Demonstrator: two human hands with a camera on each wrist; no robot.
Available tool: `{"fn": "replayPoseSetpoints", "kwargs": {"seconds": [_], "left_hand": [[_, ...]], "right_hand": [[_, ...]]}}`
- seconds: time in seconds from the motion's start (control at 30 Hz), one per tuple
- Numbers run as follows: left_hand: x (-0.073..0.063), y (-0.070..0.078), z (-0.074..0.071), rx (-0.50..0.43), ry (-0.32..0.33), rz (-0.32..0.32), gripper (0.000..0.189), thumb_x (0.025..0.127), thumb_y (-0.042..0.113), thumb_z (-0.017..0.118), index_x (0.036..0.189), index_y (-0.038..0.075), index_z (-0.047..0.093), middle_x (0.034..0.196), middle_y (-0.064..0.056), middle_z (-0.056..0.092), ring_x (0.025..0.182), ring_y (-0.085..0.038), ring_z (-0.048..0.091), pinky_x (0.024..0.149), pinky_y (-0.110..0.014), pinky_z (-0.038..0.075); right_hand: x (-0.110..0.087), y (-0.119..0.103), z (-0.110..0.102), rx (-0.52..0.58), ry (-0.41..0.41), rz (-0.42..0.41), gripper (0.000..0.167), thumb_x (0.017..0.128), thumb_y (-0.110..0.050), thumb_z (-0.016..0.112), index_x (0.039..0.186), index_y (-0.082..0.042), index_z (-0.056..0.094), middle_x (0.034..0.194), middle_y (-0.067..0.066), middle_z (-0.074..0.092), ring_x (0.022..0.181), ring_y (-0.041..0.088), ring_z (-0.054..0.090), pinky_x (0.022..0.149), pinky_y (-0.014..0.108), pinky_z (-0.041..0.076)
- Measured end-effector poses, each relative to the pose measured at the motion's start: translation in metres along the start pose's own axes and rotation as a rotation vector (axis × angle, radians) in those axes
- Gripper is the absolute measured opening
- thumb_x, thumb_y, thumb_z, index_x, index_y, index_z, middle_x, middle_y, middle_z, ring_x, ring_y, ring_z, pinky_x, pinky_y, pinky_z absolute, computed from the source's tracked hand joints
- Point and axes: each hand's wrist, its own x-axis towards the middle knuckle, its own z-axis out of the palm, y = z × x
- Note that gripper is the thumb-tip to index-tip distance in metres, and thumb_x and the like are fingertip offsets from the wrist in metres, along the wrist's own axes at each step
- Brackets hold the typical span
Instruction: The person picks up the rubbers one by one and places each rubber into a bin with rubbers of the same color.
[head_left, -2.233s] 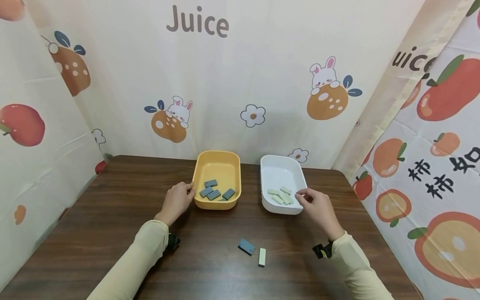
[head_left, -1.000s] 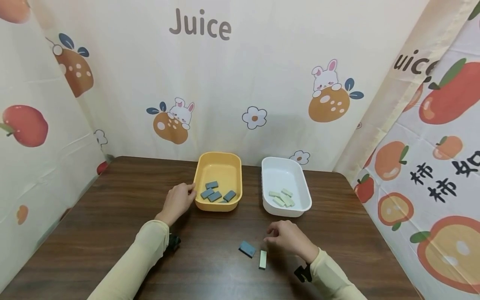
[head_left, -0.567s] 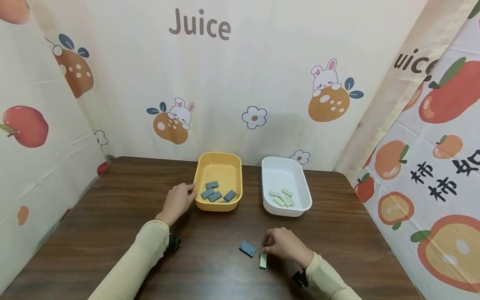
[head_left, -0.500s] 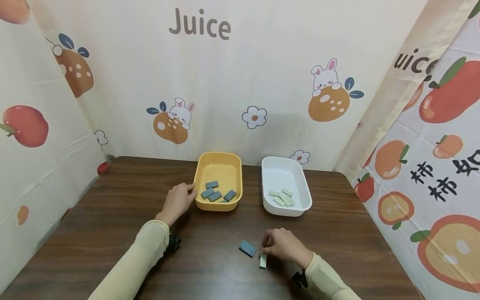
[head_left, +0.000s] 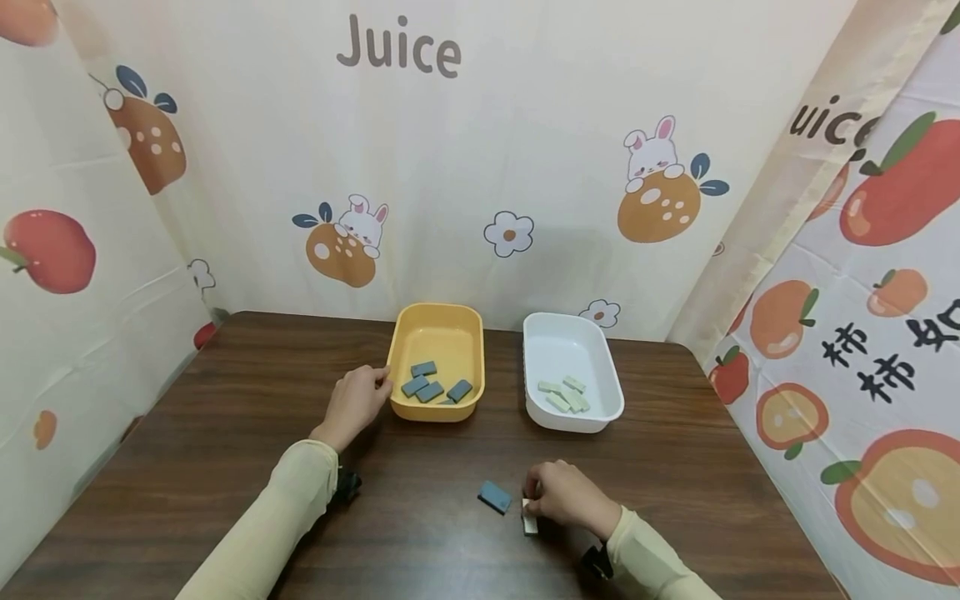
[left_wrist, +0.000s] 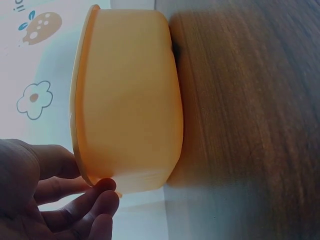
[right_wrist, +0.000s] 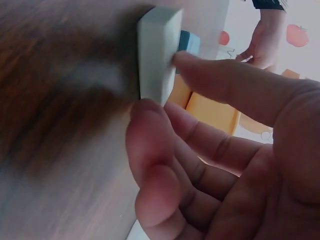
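Observation:
My right hand (head_left: 568, 493) pinches a small pale green block (head_left: 530, 523) on the table; in the right wrist view the thumb lies against one side of the block (right_wrist: 157, 55) and the fingertips meet its near end. Just left of it, a blue-grey block (head_left: 494, 497) lies flat on the table. My left hand (head_left: 355, 403) holds the left rim of a yellow bin (head_left: 437, 412), with thumb and fingers on either side of the rim in the left wrist view. Several blue-grey blocks (head_left: 430, 392) lie inside this bin.
A white bin (head_left: 573, 423) stands right of the yellow one, with several pale green blocks (head_left: 567, 396) in its near end. Both bins sit near the back edge of the dark wooden table (head_left: 420, 533). Printed curtains (head_left: 465, 150) hang behind and at the sides.
The right hand has come from the white bin's rim down to the pale green block and taken hold of it; the block has shifted slightly right. The left hand stays on the yellow bin.

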Motion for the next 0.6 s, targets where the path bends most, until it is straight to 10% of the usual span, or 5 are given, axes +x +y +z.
{"fn": "replayPoseSetpoints", "kwargs": {"seconds": [0.6], "left_hand": [[0.0004,0.001,-0.0005,0.004,0.001,0.004,0.037,0.095,0.017,0.058,0.129,0.002,0.061,0.109,-0.021,0.068,0.053,-0.017,0.042,0.051,-0.027,0.036]], "right_hand": [[-0.0014,0.0021,0.003,0.076,-0.025,-0.017,0.014,0.072,-0.01,0.08,0.083,-0.01,0.071,0.068,-0.005,0.061,0.059,0.006,0.049,0.055,0.026,0.041]]}}
